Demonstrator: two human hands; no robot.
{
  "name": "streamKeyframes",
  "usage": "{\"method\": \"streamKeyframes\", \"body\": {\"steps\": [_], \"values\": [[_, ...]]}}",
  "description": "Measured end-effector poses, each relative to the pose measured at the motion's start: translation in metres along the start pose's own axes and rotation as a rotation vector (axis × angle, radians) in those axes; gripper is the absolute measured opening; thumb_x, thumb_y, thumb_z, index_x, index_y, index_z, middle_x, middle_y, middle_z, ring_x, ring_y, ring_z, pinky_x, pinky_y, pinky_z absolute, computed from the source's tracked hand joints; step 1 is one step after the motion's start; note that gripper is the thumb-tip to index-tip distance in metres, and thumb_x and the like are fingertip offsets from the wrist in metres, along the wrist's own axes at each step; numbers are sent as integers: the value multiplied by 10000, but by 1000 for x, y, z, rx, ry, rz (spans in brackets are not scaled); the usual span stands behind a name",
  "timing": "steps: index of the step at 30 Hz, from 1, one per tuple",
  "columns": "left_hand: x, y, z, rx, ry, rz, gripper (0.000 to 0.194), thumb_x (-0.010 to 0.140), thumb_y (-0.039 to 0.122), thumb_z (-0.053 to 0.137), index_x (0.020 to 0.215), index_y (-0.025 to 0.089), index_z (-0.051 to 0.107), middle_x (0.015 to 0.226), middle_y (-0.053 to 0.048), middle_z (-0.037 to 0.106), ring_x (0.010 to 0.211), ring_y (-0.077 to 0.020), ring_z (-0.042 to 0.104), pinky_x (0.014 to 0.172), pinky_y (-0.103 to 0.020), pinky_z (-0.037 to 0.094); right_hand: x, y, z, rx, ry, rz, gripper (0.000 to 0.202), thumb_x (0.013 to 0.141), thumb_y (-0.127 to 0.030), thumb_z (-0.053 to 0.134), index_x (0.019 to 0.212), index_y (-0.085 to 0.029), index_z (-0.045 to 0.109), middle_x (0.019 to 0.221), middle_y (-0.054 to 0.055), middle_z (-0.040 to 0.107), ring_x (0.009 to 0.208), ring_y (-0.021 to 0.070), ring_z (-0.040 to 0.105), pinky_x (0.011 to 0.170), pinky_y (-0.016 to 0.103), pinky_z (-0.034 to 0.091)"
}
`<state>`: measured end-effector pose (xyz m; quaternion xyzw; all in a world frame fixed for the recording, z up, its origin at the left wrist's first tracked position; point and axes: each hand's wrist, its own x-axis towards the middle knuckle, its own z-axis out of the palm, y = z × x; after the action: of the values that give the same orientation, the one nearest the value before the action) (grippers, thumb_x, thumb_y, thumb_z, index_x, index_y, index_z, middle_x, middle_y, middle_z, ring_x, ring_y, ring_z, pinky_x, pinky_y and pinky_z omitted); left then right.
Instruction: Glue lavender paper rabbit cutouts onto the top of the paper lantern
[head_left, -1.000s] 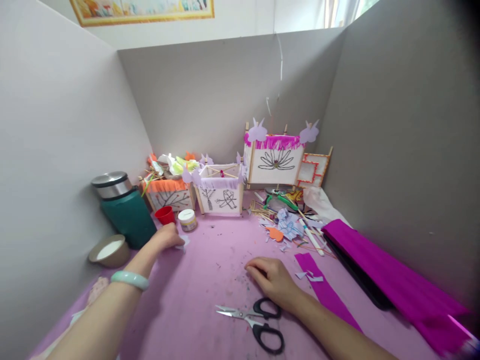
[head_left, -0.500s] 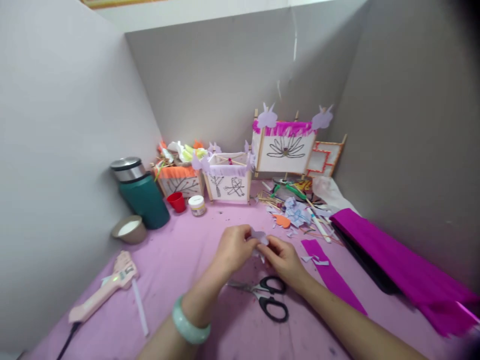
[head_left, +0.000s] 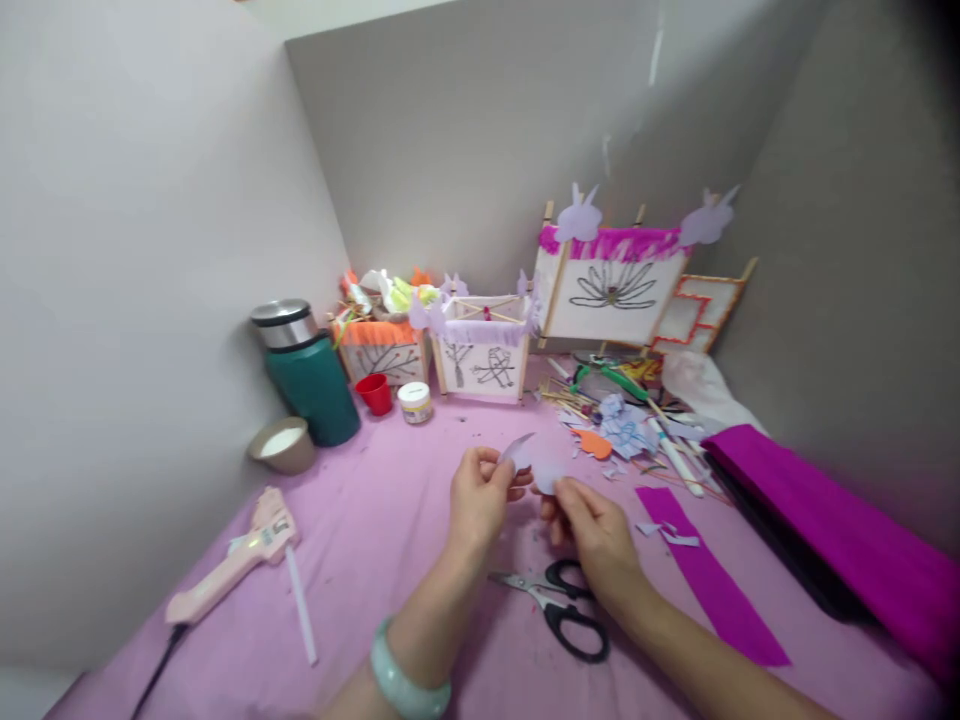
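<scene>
Both hands [head_left: 480, 495] lifted paper cutout [head_left: 534, 460] higher (scissors [head_left: 559, 605] beneath).

A small pale lilac paper cutout [head_left: 534, 460] is held up above the pink tabletop, pinched between the fingertips of the left hand [head_left: 478, 497] and the right hand [head_left: 592, 520]. It is thin and flat, with a rounded lower body and a pointed tip sticking up toward the left. The left fingers grip its left edge; the right fingers pinch its lower right edge. It tilts slightly, its face turned toward the camera. Its finer outline is too blurred to make out.
</scene>
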<state>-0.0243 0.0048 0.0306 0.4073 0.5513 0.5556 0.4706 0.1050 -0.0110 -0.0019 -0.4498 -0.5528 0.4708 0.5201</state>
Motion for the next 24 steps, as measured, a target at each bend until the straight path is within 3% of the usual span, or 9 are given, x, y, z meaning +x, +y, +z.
{"method": "streamKeyframes", "body": {"steps": [3,7,13,18,21,24], "values": [[-10,-3,11,-209,-61,-53,291,721,245,648,975,120,582,744,-43,681,638,-138,642,650,-258,520,2,8,7,27,31,67,498,891,-591,443,649,-169,551,461,-21,481,418,111,430,438,227,340],[-19,-11,19,-308,-182,-121,339,698,367,691,932,123,666,615,8,620,510,-117,560,509,-227,457,6,18,5,-8,67,81,520,894,-588,431,609,-167,536,468,-11,485,428,117,445,447,235,339],[-18,-20,19,-288,-159,-206,329,656,435,744,744,122,696,657,-34,659,593,-150,602,558,-246,468,5,16,-2,-73,-26,18,522,907,-552,431,561,-170,511,489,-14,469,469,110,447,472,225,343],[-20,-20,20,-307,-169,-262,378,657,456,737,845,127,742,884,-95,729,823,-219,657,732,-301,503,13,12,-11,-32,8,6,356,837,-495,573,682,-179,518,548,-49,442,453,93,404,427,205,315],[-17,-20,17,-199,-190,-278,423,636,474,744,867,119,744,895,-103,733,806,-227,652,706,-301,495,16,10,-15,24,-30,17,306,836,-460,567,727,-179,514,563,-48,475,424,89,404,417,208,316],[-9,-19,10,-110,-123,-243,482,565,476,782,890,122,747,866,-86,737,756,-206,634,667,-280,481,16,10,-18,-93,-57,-69,285,858,-381,537,665,-174,501,568,-35,483,465,91,415,458,212,321]]}}
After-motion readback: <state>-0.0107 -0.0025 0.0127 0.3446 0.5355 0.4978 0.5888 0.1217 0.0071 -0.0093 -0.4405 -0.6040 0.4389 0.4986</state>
